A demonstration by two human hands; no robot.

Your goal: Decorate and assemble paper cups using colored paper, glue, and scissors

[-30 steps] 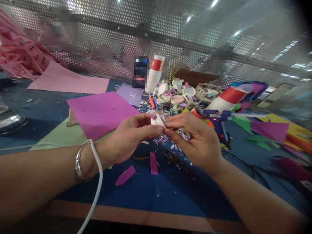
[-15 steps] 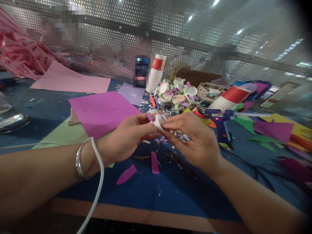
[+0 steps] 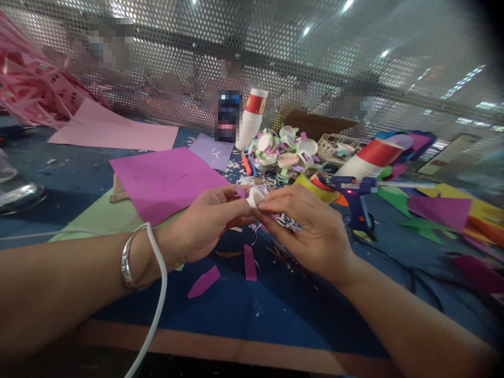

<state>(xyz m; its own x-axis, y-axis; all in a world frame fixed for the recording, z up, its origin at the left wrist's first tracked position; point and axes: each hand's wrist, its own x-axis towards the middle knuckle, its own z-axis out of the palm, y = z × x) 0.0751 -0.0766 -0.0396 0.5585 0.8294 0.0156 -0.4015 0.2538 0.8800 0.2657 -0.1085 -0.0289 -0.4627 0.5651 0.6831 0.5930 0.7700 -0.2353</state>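
Between both hands, above the middle of the table, is a small round white piece (image 3: 255, 196) that looks like a cut-off paper cup base. My left hand (image 3: 210, 220) is closed on its left side, and a bit of purple paper (image 3: 241, 192) shows by those fingertips. From the right, the fingers of my right hand (image 3: 311, 223) pinch its rim. Part of the piece is hidden by the fingers. Two purple paper strips (image 3: 250, 262) lie on the table below the hands. Paper scraps (image 3: 289, 222) are scattered under and behind the right hand.
Behind the hands is a heap of round cup bases with paper tabs (image 3: 287, 152), beside stacked paper cups (image 3: 252, 118). A blue glue gun (image 3: 358, 197) stands at right, its cable trailing. Purple sheet (image 3: 169, 181) and green sheet (image 3: 94, 218) lie left. A white cord (image 3: 159, 294) crosses my left wrist.
My right hand has shifted slightly left and down, and more of the yellow paper behind it shows. The round white piece has turned a little. Both hands keep hold of it.
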